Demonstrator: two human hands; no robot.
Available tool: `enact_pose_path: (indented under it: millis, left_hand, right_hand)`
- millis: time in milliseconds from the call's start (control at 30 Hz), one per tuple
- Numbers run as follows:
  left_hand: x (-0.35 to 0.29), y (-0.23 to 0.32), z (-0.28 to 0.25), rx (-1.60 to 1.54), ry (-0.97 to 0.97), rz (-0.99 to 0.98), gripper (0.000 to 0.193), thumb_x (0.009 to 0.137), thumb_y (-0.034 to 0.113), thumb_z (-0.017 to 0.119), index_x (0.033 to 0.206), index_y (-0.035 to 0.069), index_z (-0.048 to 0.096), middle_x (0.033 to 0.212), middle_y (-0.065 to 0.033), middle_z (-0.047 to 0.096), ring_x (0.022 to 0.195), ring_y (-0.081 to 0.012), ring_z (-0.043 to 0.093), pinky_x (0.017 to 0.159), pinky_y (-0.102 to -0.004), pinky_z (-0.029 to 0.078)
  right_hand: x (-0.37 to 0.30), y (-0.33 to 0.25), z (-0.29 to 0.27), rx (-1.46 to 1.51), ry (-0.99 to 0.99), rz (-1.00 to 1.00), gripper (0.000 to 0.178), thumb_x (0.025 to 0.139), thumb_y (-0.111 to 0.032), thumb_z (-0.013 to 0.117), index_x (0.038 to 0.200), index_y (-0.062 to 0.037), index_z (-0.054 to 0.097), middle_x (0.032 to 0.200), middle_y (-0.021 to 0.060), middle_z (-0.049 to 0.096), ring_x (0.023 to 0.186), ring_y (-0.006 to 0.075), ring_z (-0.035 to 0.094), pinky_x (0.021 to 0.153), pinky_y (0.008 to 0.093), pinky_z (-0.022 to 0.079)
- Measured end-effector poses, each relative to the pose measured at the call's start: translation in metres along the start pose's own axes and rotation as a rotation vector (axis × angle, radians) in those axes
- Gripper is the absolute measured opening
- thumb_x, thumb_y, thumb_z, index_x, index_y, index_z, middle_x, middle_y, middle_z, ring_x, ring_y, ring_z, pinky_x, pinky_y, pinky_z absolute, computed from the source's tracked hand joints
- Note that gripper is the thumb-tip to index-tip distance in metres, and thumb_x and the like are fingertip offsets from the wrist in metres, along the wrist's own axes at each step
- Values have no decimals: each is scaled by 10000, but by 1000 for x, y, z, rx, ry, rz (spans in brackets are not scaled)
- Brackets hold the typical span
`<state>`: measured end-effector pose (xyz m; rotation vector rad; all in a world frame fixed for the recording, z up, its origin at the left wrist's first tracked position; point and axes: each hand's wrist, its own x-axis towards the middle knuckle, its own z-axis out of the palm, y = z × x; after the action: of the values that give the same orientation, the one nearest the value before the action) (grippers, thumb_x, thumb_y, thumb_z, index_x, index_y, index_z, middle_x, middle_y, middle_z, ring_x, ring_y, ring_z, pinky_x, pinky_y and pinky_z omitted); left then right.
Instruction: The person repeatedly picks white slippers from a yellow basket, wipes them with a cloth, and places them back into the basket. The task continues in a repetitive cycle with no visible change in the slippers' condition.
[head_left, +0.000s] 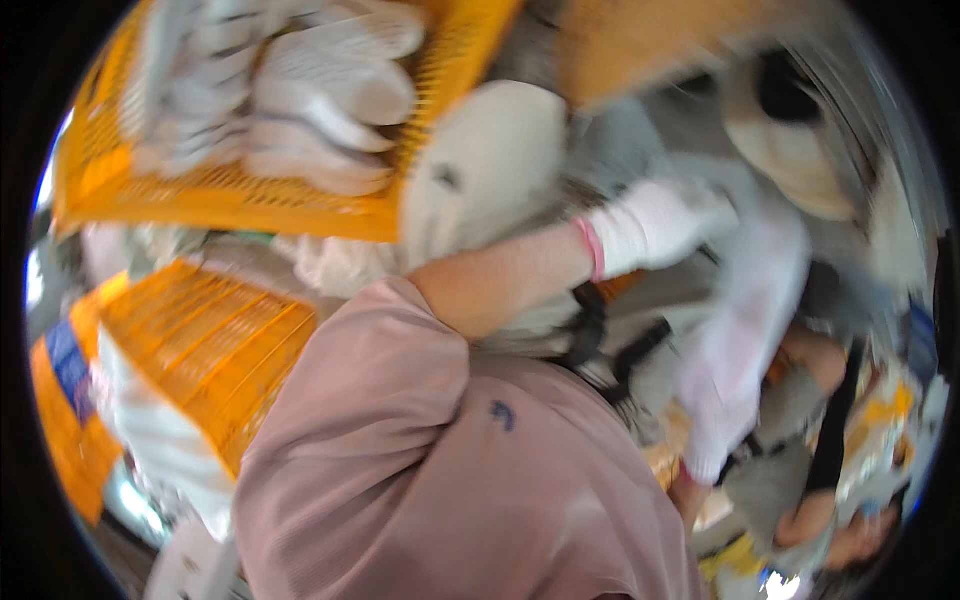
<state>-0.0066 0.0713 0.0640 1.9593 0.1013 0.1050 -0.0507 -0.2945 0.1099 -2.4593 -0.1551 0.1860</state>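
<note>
My left hand point(665, 225), in a white glove with a pink cuff, reaches across to the right of my body. Its fingers look curled beside a grey-white surface, but blur hides what is in them. My right hand point(722, 425) wears a similar white glove and is heavily smeared, so its fingers cannot be made out. From it a long white shape point(775, 260) with faint pinkish patches extends up toward my left hand. Whether that is part of the glove or a separate thing is unclear.
An orange crate point(250, 205) at upper left holds several white shoe soles point(335, 95). A pale rounded panel point(490, 160) stands beside it. Another orange crate point(205, 340) sits below at left. Another person point(800, 480) is at lower right, near a tan board point(640, 45) farther up.
</note>
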Motion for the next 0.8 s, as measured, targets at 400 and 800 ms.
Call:
enact_pose_path:
  millis: [400, 800]
  left_hand:
    - [-143, -171, -300, 1339, -747, -518, 394, 896, 359, 777, 1153, 61, 769, 1142, -179, 751, 1119, -358, 707, 960, -461, 555]
    - [-133, 125, -98, 671, -109, 558, 237, 937, 221, 644, 1113, 78, 712, 1130, -111, 676, 1098, -301, 654, 1023, -423, 535]
  right_hand:
    - [-1, 52, -45, -443, -259, -155, 434, 983, -174, 708, 1343, 67, 687, 1310, 240, 714, 1124, 360, 714, 1005, 430, 536]
    - [13, -192, 53, 870, -523, 198, 451, 1081, -251, 566, 1365, 92, 638, 1283, 130, 679, 1161, 253, 662, 954, 364, 554]
